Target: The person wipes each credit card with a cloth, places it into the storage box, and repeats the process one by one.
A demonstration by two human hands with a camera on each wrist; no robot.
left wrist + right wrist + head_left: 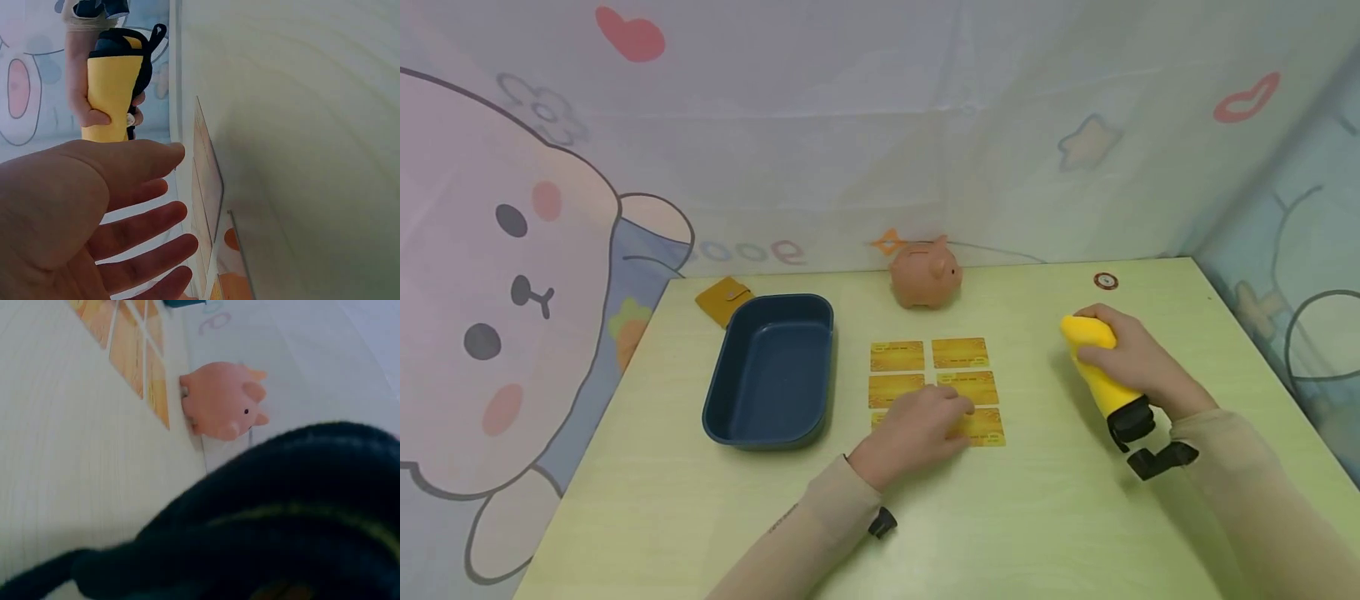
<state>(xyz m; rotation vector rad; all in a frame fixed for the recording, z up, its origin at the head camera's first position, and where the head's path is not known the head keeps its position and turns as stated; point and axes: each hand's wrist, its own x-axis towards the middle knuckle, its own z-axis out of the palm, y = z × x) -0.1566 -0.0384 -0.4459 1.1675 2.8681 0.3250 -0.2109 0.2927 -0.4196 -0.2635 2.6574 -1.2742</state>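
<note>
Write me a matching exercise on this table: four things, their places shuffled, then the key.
Things
1. Blue tray
2. Piggy bank
3. Yellow item
4. Small round chip

Places
A. Held in the right hand
B. Near the far right corner of the table
C. Left of the gold cards
D. Just behind the gold cards

Pairs: 1-C, 2-D, 3-A, 4-B

Gold cards (977,387) at centre, a yellow pouch (1103,387) to the right.
Six cards lie flat in two columns of three, narrow gaps between them, dark small print on their faces, the near left one mostly hidden; the pouch is long, held raised and slanted, its yellow end far and left, its black, strapped end near and right.
</note>
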